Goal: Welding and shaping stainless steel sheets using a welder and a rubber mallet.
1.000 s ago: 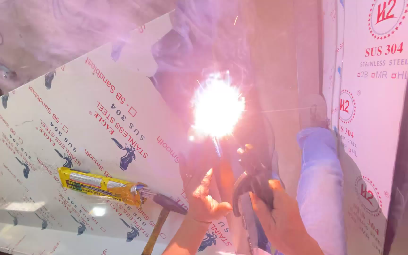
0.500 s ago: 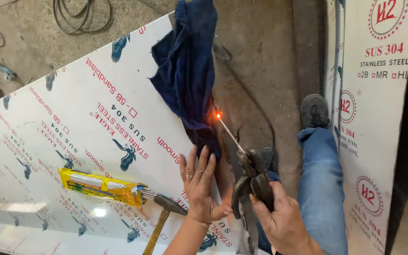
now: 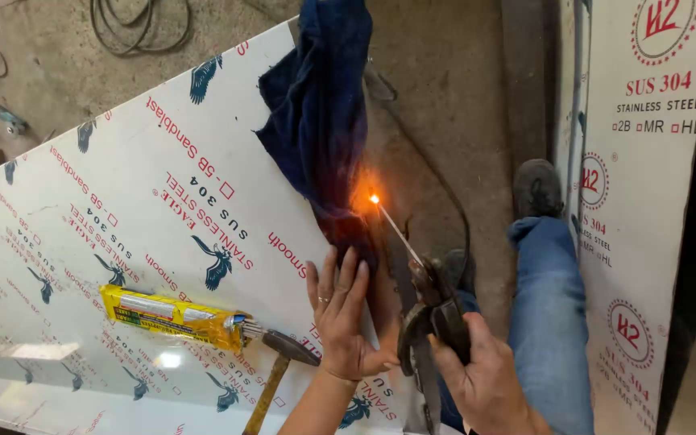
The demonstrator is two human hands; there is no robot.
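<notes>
R hand (image 3: 483, 379) is closed round a dark electrode holder (image 3: 437, 310); a thin welding rod (image 3: 398, 229) is clamped in it, tip glowing orange at the sheet's R edge. L hand (image 3: 345, 318) is laid flat, fingers spread wide, nothing held, on the steel sheet (image 3: 122, 209) just L of the holder.

Progress (judged): the arc is not burning, only a small glow at the rod tip; most of the rod's length is unconsumed. No finished bead can be made out along the edge, so the amt done cannot be told; much of the seam appears left.

Materials: sheet is flat, glossy, covered w/ white printed protective film. A dark blue cloth (image 3: 320, 105), soft and crumpled, is draped over the sheet's upper R edge, just above the glow. On the sheet, L of the L hand: a wooden-handled hammer (image 3: 282, 366) and a yellow pkt of rods (image 3: 175, 318), touching. R of the sheet: a jeans-clad leg (image 3: 549, 314) w/ dark shoe, rough concrete floor (image 3: 445, 97), a second filmed panel (image 3: 646, 201) upright.
</notes>
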